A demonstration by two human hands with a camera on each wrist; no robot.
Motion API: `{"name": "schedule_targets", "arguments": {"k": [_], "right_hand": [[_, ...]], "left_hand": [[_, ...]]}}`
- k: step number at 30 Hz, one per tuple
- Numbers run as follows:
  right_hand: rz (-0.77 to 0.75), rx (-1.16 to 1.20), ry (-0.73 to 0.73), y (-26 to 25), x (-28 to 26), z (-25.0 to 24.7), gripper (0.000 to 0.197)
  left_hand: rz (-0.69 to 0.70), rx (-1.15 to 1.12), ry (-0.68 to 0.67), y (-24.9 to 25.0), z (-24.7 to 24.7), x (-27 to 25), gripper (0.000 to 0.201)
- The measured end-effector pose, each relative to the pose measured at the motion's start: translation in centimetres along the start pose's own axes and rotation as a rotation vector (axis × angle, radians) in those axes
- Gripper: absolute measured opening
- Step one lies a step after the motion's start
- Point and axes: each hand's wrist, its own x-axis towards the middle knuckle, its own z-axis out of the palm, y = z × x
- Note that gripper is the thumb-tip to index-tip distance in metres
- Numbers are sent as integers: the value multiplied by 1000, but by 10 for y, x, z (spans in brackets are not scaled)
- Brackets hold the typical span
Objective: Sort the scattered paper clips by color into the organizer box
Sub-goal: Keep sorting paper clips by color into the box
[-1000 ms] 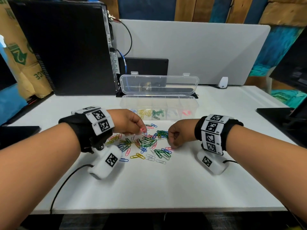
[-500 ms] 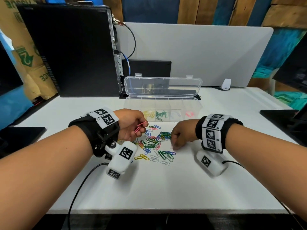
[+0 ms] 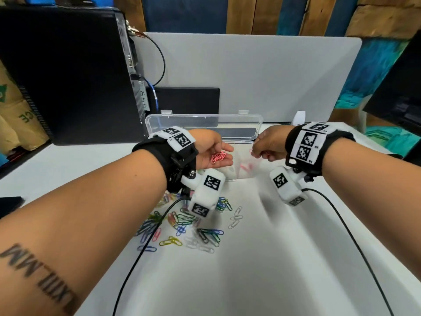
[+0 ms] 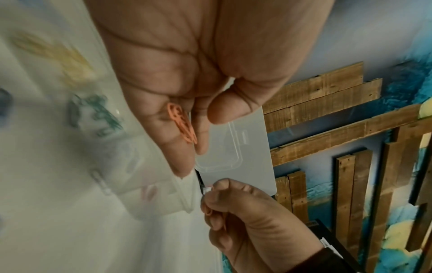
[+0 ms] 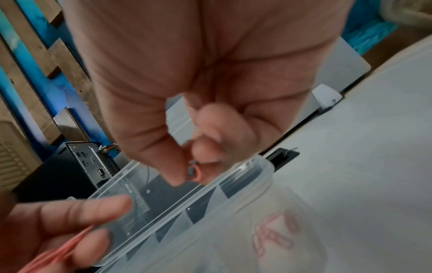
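My left hand (image 3: 214,151) is held palm up over the clear organizer box (image 3: 255,173), fingers relaxed. Several pink paper clips (image 3: 218,156) lie loose on its fingers (image 4: 177,147), and the thumb stays clear of them. To its right, my right hand (image 3: 262,151) pinches one pink clip (image 5: 197,174) between thumb and fingertip above the box's right end, where other pink clips (image 5: 275,232) lie. Yellow clips (image 4: 58,53) and green clips (image 4: 93,114) fill compartments further left. The mixed pile of clips (image 3: 189,222) lies on the white table below my left wrist.
The box lid (image 3: 205,124) stands open behind the box. A black computer tower (image 3: 68,76) stands at the back left and a grey divider panel (image 3: 250,76) behind. Two black cables (image 3: 141,254) (image 3: 353,247) trail over the table. Dark equipment (image 3: 398,99) sits at the right.
Both hands have risen from the clip pile to the box. The left hand has turned palm up with pink clips on it. The right hand has carried a pink clip over.
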Motion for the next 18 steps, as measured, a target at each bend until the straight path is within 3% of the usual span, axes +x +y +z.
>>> {"name": "schedule_targets", "arguments": {"k": [7, 14, 18], "right_hand": [[23, -109, 85, -3, 25, -13, 19], [37, 157, 85, -1, 41, -8, 10], [15, 132, 134, 2, 39, -6, 13]], "left_hand": [[16, -36, 36, 20, 30, 46, 36], [54, 42, 152, 25, 45, 71, 36], [81, 82, 192, 23, 50, 71, 34]]}}
